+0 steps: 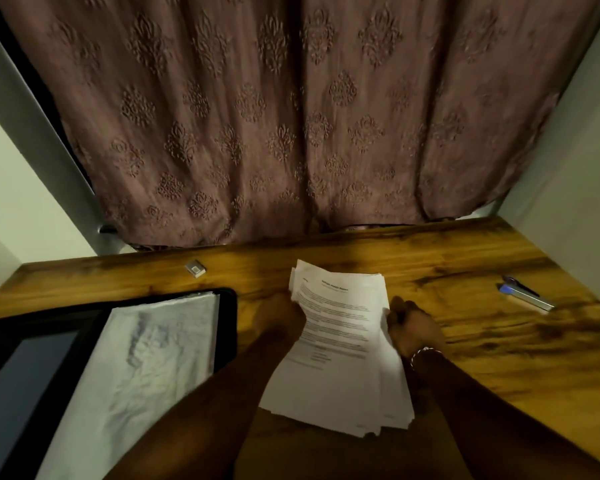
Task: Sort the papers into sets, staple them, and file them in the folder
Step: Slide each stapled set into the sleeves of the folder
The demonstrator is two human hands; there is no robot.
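Gripped between both hands over the middle of the worktop (430, 258): a thick stack of white papers (340, 341), top sheet printed with a heading and blurred lines of text, corners fanned and uneven at the near end. Left hand (281, 320) clasping the stack's left edge, fingers tucked behind the sheets. Right hand (413, 327) curled tight on the right edge, a thin beaded bracelet (421, 353) at the wrist. To the left, lying open and flat, a black folder (227, 327) with rounded corners and crinkled, glossy clear sleeves. Far right, well apart, a slim metal stapler (525, 296) with a blue end. Near the back edge, a small pale box (195, 268). Beneath it all, glossy streaked wood grain. Behind, a brownish curtain (291, 116), embossed with ornate motifs, hanging in soft folds.
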